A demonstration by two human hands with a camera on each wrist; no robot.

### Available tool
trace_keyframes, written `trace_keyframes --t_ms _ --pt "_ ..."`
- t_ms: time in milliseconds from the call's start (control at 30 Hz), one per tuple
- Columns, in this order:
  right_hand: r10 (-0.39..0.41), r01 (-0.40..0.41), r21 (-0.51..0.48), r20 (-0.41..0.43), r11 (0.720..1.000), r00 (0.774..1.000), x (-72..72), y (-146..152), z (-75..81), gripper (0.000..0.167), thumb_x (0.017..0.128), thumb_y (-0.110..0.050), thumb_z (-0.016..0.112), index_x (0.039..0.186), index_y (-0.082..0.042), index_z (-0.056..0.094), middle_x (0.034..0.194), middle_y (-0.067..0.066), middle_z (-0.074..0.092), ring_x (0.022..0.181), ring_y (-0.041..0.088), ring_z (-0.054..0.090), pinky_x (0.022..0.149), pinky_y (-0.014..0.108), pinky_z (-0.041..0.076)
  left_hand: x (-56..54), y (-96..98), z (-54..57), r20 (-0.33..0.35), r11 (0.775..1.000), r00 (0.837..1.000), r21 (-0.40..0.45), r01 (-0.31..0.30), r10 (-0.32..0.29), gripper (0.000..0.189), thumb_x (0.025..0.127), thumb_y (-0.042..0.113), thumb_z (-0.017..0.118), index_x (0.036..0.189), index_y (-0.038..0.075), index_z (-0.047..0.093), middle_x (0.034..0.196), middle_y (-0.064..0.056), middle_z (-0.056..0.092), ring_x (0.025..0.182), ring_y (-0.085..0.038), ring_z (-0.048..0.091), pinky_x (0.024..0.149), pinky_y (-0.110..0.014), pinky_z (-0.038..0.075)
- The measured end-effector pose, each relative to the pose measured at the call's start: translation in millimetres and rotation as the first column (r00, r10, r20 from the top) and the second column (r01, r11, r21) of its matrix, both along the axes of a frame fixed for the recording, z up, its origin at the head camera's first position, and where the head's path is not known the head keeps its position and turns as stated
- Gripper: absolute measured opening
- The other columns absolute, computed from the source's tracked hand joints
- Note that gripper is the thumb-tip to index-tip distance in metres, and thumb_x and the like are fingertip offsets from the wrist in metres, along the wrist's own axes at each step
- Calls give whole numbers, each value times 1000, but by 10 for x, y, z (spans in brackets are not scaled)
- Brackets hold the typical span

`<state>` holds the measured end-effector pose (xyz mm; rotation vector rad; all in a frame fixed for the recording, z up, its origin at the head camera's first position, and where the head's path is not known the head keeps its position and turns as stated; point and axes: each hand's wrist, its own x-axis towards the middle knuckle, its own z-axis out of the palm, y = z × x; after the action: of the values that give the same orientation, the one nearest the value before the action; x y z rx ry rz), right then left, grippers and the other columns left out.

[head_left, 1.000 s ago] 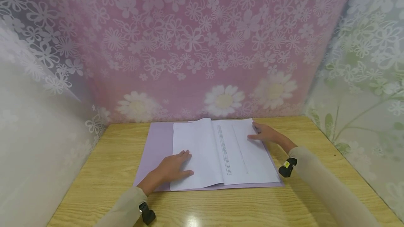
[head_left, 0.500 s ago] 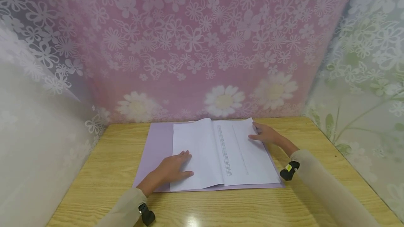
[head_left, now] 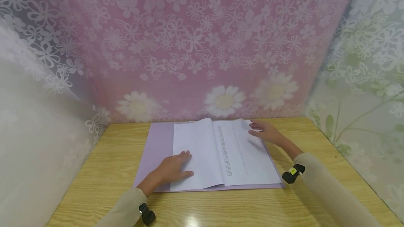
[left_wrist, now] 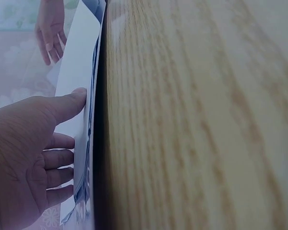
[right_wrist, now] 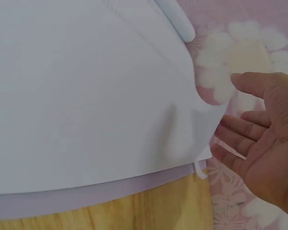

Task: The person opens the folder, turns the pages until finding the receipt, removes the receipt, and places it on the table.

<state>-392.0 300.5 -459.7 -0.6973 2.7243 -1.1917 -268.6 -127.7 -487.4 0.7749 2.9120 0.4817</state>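
Note:
A lilac folder (head_left: 159,139) lies spread on the table with white sheets inside. The blank left page (head_left: 197,139) has my left hand (head_left: 172,169) resting on it, fingers extended and thumb apart. On the right page (head_left: 255,164), columns of small print run lengthwise. My right hand (head_left: 266,133) is at that page's far right corner. In the right wrist view its fingers (right_wrist: 240,136) touch the page edge from the outer side, while the thumb stands away from the paper. The page bows up near this corner.
The wood-grain table (head_left: 221,206) extends in front of the folder and to both sides. A pink flowered curtain (head_left: 195,62) hangs close behind the far edge, with pale flowered sheets to the left and right. In the right wrist view, a small white strip (right_wrist: 200,171) sticks out below the page.
My right hand has shifted slightly, its fingers moving up and its wrist to the right. The right page's far corner now bends up in a bulge. The left hand stays put.

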Motion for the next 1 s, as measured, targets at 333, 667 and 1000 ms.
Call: trace_keyframes --t_ms 333,667,1000 --pt "14 -17 55 60 998 998 96 147 84 68 104 -25 60 153 12 33 141 35 55 130 49 56 104 57 50 1 10 -4 0 1000 1000 -16 -15 15 73 94 50 68 149 6 51 155 -19 49 138 -40 53 107 -54 49" --pt "137 -79 -214 272 974 953 250 365 72 56 109 -18 49 154 11 33 148 38 46 121 33 68 96 36 59 11 10 -37 -6 1000 1000 -7 -5 5 73 94 51 68 149 5 52 155 -19 49 139 -39 53 108 -53 49" --pt "224 -157 -239 284 958 932 525 279 103 73 101 -12 63 162 -4 24 159 34 32 138 30 53 92 31 59 -4 11 -6 -22 1000 1000 -10 -2 1 72 94 49 69 148 5 53 153 -20 50 137 -40 54 107 -53 50"
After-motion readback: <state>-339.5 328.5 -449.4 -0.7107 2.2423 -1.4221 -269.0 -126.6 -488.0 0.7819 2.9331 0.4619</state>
